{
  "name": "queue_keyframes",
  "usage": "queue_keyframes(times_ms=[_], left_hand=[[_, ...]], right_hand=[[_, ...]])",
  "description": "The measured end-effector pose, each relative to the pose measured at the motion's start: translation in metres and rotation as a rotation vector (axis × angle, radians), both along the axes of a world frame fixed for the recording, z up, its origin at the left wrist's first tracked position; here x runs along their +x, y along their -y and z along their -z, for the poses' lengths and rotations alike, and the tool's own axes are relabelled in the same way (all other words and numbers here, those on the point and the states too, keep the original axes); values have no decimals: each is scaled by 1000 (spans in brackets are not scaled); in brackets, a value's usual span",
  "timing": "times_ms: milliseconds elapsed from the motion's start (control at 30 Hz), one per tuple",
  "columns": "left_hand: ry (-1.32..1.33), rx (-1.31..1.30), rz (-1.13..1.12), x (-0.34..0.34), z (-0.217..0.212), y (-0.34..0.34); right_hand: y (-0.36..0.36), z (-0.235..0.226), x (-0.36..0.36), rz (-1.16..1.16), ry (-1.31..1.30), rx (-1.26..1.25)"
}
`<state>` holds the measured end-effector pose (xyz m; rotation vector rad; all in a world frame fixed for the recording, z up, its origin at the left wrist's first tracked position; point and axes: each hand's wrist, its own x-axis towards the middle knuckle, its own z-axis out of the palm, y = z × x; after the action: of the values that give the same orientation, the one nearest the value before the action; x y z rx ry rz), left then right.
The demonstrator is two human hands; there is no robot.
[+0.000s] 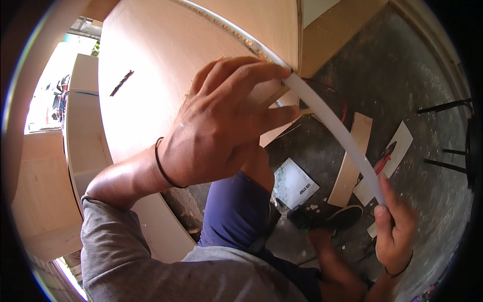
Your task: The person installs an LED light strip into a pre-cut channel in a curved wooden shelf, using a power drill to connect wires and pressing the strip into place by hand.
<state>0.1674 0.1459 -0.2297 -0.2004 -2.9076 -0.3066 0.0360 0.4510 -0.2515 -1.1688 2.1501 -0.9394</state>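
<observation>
A long white plastic strip [336, 123] bends from the far edge of a pale wooden panel [151, 55] down toward the right. Beside its upper part runs a yellow-dotted LED strip [236, 35]. My left hand [216, 116] reaches over the panel. Its index fingertip rests on the white strip, and the thumb lies lower against its edge. A thin tan piece [275, 96] shows between those fingers; I cannot tell what it is. Lower right, my right hand [396, 229] pinches the free end of the white strip between thumb and finger. A dark twist drill bit [122, 83] lies on the panel.
On the dark floor [402, 65] lie a white packet [296, 183], wooden offcuts [352, 160] and red-handled pliers [386, 160]. A black-shod foot [344, 217] is near the packet. Black metal legs [445, 106] stand at the right. Wooden boxes [43, 196] are on the left.
</observation>
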Motion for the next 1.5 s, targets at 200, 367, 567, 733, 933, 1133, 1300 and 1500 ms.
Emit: queue_keyframes(times_ms=[200, 367, 567, 733, 933, 1133, 1300, 1500], left_hand=[[-32, -21, 13, 1, 1, 1], [-25, -48, 6, 0, 5, 2], [-92, -221, 124, -8, 18, 23], [-237, -195, 319, -12, 25, 31], [-170, -146, 212, -9, 9, 5], [20, -69, -4, 0, 1, -7], [16, -76, 14, -2, 2, -6], [-23, -91, 24, -5, 3, -12]], right_hand=[[1, -8, 4, 38, -27, 77], [-1, -5, 4, 53, -83, 34], [-3, -8, 9, 78, -221, 61], [0, -8, 12, 99, -252, 73], [2, -11, 17, 162, -223, 104], [2, -14, 17, 122, -283, 100], [4, -26, 13, 60, -147, 192], [3, -17, 15, 4, -160, 43]])
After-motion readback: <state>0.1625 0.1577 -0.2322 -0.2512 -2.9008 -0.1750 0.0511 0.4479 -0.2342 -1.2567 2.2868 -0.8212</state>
